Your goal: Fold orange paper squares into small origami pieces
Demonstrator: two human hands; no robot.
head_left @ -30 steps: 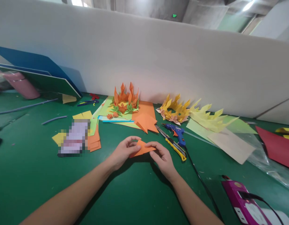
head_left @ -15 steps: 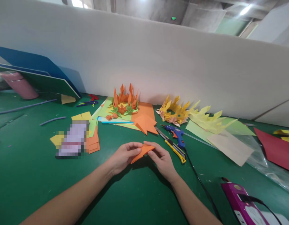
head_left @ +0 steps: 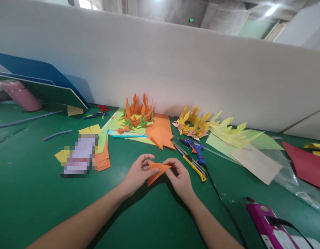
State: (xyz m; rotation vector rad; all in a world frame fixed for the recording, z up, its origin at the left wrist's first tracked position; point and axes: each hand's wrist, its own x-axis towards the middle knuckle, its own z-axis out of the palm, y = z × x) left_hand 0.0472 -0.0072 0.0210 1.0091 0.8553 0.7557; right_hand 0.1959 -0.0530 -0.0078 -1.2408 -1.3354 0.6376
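Between both hands is a small piece of orange paper [head_left: 158,173] folded into a triangle, held above the green table [head_left: 149,218]. My left hand [head_left: 140,174] pinches its left side, thumb on the near face, with the fingers curled behind. At the right corner my right hand [head_left: 179,176] grips the paper between thumb and fingers. Beyond the hands lie larger folded orange pieces [head_left: 161,136]. Just right of my right hand are a yellow utility knife [head_left: 195,167] and a blue glue gun [head_left: 197,148].
An orange paper crown [head_left: 139,112] and a yellow one [head_left: 192,122] stand by the white partition [head_left: 160,62]. Pale yellow cut paper [head_left: 232,131] lies right. Orange squares [head_left: 102,160] and a blurred-out phone [head_left: 81,154] are left. A purple power strip [head_left: 269,224] sits front right, cable trailing.
The orange paper has turned so more of its triangular face shows. My left fingers have lifted and spread a little behind it, and my left thumb has slid across the paper.
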